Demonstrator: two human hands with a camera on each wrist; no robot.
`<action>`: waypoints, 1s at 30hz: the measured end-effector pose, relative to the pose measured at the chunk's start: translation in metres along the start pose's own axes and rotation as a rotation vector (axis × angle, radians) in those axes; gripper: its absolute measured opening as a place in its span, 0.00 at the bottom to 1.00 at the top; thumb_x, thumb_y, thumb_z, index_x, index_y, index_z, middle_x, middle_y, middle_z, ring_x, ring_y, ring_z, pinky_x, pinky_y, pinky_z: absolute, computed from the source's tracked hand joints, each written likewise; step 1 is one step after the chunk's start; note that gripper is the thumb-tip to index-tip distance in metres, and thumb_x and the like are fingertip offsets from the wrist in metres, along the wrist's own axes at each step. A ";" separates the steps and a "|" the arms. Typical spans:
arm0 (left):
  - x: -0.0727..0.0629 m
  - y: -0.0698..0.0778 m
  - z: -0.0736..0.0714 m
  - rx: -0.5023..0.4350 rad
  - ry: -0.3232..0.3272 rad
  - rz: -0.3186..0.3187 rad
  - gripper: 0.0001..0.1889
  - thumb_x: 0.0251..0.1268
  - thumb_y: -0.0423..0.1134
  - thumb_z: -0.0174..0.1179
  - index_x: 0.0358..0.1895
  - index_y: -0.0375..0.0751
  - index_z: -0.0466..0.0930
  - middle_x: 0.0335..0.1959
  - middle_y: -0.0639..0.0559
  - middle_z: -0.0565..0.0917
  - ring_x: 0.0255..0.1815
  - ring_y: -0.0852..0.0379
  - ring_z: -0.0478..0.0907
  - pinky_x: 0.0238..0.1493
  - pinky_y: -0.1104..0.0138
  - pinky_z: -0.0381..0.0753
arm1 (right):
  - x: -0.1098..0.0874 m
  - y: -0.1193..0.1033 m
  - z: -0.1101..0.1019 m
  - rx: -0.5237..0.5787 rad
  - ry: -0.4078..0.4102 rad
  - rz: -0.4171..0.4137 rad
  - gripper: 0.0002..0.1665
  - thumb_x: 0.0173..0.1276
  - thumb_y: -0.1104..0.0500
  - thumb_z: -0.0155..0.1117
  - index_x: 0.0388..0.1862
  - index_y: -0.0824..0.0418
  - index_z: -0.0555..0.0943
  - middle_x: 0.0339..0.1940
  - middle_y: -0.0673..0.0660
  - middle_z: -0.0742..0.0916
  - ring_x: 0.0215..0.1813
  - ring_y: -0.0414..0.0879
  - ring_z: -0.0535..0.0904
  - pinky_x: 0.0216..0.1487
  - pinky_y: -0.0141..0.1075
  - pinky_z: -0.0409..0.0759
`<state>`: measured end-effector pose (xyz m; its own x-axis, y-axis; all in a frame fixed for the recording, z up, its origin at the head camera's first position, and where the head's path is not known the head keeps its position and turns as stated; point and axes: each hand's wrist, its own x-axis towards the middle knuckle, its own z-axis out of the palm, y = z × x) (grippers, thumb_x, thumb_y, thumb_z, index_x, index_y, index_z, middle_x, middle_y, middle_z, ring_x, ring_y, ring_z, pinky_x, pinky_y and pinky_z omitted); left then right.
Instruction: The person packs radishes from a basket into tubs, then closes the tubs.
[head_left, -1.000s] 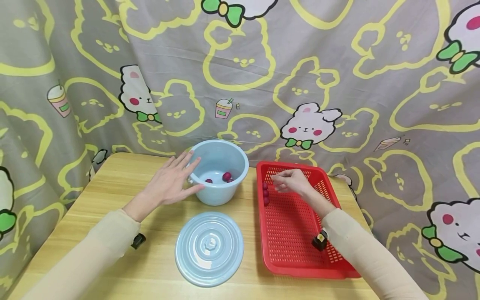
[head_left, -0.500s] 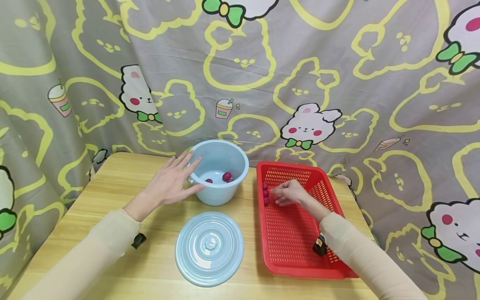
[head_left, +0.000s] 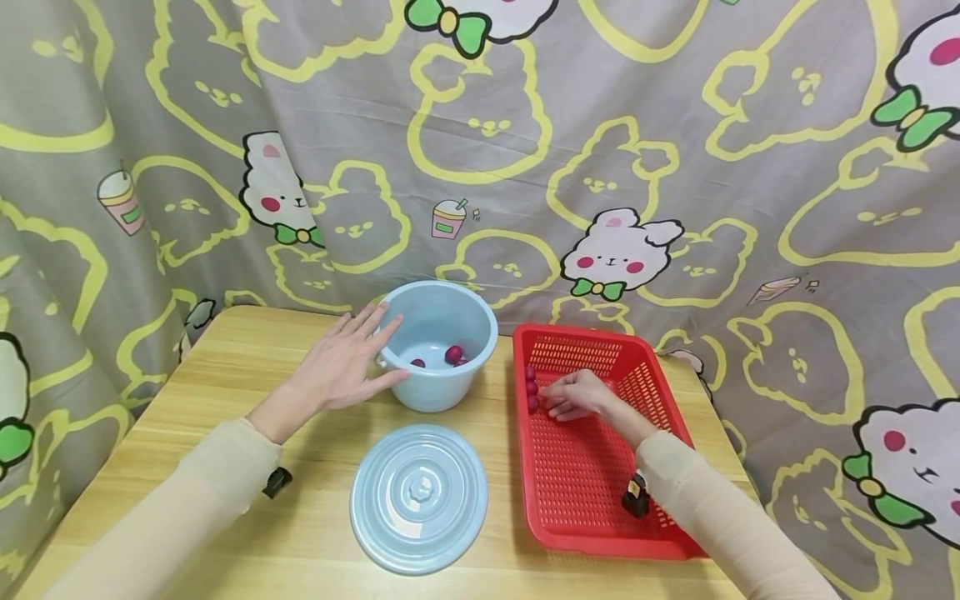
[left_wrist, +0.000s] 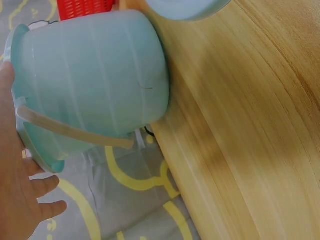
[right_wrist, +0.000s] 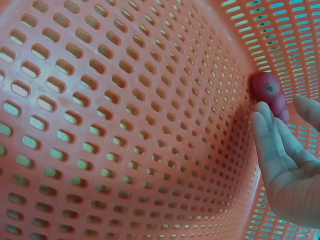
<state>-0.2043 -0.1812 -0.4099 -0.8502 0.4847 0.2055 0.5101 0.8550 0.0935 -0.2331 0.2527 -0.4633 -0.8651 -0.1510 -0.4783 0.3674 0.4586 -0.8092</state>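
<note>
Pointing its nearly straight fingers at three plum-like dark-red fruits (head_left: 532,387), the right hand (head_left: 577,393) is inside one red perforated basket (head_left: 600,543). Its thumb stands apart from the fingers; whether a fingertip touches the fruits cannot be told. They sit in a row just left of that hand, against the basket's wall, and in the right wrist view the fingers partly hide the lower ones.

The left hand (head_left: 337,362) is spread wide, fingertips over the near-left rim of one pale blue bucket (head_left: 435,387). Inside, to the right of that hand, at least three more dark-red fruits (head_left: 453,354) show; the front wall cuts some off, so the full count is unclear. One handle (left_wrist: 75,132) hangs beside the left hand.

Between the hands, nearer the body, lies one round blue lid (head_left: 420,508), knob up, on the wooden table (head_left: 307,533). Two cream sleeves (head_left: 225,467) run out of frame below. Beyond both hands hangs a grey cartoon-print curtain (head_left: 487,100).
</note>
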 end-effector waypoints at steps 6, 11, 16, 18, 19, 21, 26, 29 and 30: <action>-0.001 0.000 0.000 0.000 -0.007 -0.004 0.50 0.72 0.74 0.51 0.86 0.44 0.55 0.89 0.38 0.51 0.89 0.36 0.51 0.84 0.37 0.58 | 0.001 0.004 0.007 0.004 -0.017 0.016 0.19 0.74 0.56 0.70 0.53 0.72 0.87 0.35 0.59 0.94 0.31 0.42 0.91 0.39 0.39 0.93; 0.000 0.000 0.000 -0.002 -0.013 -0.004 0.50 0.72 0.75 0.50 0.86 0.45 0.55 0.89 0.39 0.50 0.89 0.36 0.51 0.84 0.37 0.58 | 0.002 0.007 0.011 0.006 -0.010 0.026 0.19 0.73 0.55 0.71 0.51 0.71 0.88 0.33 0.57 0.94 0.31 0.42 0.91 0.38 0.38 0.93; -0.001 0.000 0.000 -0.008 -0.010 -0.005 0.50 0.72 0.74 0.51 0.86 0.45 0.55 0.89 0.39 0.50 0.89 0.36 0.52 0.85 0.37 0.57 | 0.004 0.008 0.014 0.004 -0.003 0.027 0.19 0.73 0.54 0.71 0.50 0.70 0.88 0.33 0.57 0.94 0.30 0.42 0.91 0.39 0.39 0.93; -0.001 0.000 0.000 -0.009 -0.011 -0.007 0.50 0.72 0.74 0.51 0.86 0.44 0.55 0.89 0.39 0.50 0.89 0.36 0.51 0.85 0.37 0.57 | 0.004 0.008 0.016 0.000 -0.004 0.025 0.18 0.73 0.55 0.72 0.50 0.70 0.88 0.33 0.58 0.94 0.30 0.43 0.91 0.39 0.39 0.93; -0.001 0.000 0.000 -0.010 -0.010 -0.007 0.50 0.72 0.74 0.51 0.86 0.44 0.55 0.89 0.39 0.51 0.89 0.36 0.51 0.84 0.36 0.57 | 0.004 0.008 0.016 -0.003 -0.003 0.026 0.18 0.73 0.54 0.72 0.49 0.70 0.89 0.33 0.58 0.94 0.31 0.43 0.91 0.39 0.39 0.93; -0.001 0.000 0.000 -0.010 -0.010 -0.007 0.50 0.72 0.74 0.51 0.86 0.44 0.55 0.89 0.39 0.51 0.89 0.36 0.51 0.84 0.37 0.57 | 0.005 0.008 0.018 -0.005 0.000 0.030 0.18 0.73 0.54 0.72 0.48 0.69 0.89 0.33 0.59 0.94 0.31 0.43 0.91 0.39 0.39 0.93; 0.000 0.001 0.000 -0.011 -0.006 -0.004 0.50 0.72 0.74 0.52 0.85 0.44 0.56 0.88 0.38 0.51 0.89 0.36 0.51 0.84 0.37 0.58 | 0.006 0.009 0.019 -0.003 0.004 0.035 0.18 0.72 0.54 0.74 0.47 0.69 0.89 0.33 0.60 0.94 0.30 0.42 0.91 0.39 0.39 0.93; 0.000 0.001 0.000 -0.009 -0.006 -0.004 0.50 0.72 0.74 0.51 0.85 0.44 0.56 0.89 0.38 0.51 0.89 0.36 0.50 0.84 0.36 0.59 | 0.007 0.009 0.018 0.002 -0.007 0.032 0.19 0.70 0.55 0.75 0.49 0.70 0.89 0.33 0.60 0.94 0.30 0.42 0.90 0.38 0.39 0.93; 0.000 0.001 0.000 -0.009 -0.007 -0.004 0.50 0.72 0.74 0.51 0.86 0.44 0.55 0.89 0.38 0.51 0.89 0.36 0.50 0.84 0.36 0.59 | 0.007 0.009 0.019 -0.001 -0.010 0.030 0.19 0.70 0.55 0.75 0.50 0.70 0.89 0.33 0.60 0.94 0.30 0.42 0.90 0.38 0.38 0.93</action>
<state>-0.2037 -0.1801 -0.4102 -0.8532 0.4823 0.1986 0.5075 0.8555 0.1027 -0.2295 0.2396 -0.4804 -0.8503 -0.1464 -0.5055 0.3924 0.4637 -0.7944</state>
